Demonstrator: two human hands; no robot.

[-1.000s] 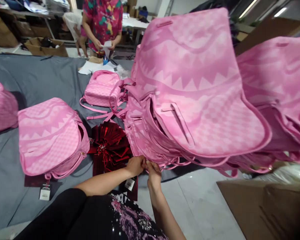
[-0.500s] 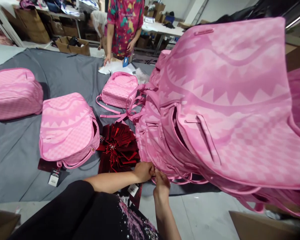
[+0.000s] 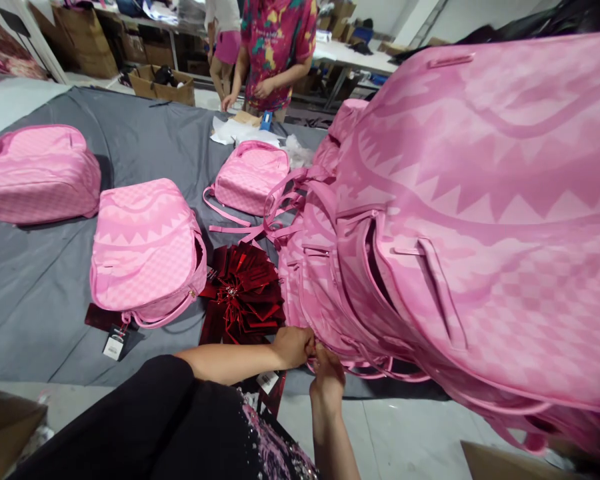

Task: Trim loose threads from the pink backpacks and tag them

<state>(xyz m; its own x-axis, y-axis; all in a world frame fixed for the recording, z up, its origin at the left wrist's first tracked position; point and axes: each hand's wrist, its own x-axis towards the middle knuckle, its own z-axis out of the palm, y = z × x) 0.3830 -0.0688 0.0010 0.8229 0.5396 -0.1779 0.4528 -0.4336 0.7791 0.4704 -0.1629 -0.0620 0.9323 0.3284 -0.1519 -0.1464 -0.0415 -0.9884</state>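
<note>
A tall stack of pink backpacks (image 3: 460,220) with a zigzag tooth pattern fills the right side. My left hand (image 3: 293,347) and my right hand (image 3: 327,377) meet at the stack's lower front edge. Both are closed in a pinch on a small part of the bottom backpack, near its zipper or loop; the exact piece is hidden by my fingers. Just left of my hands lies a pile of dark red hang tags (image 3: 243,293). One tag with a white label (image 3: 269,382) hangs below my left hand.
Three more pink backpacks lie on the grey cloth: one near (image 3: 145,250), one far left (image 3: 37,173), one at the back (image 3: 250,177). A person in a colourful shirt (image 3: 277,47) stands at the far edge over papers (image 3: 235,130). Cardboard boxes (image 3: 163,83) sit behind.
The camera view has drifted so the scene sits further right and closer. My hands stay pinched at the same spot on the stack. The person behind has shifted hands over the papers.
</note>
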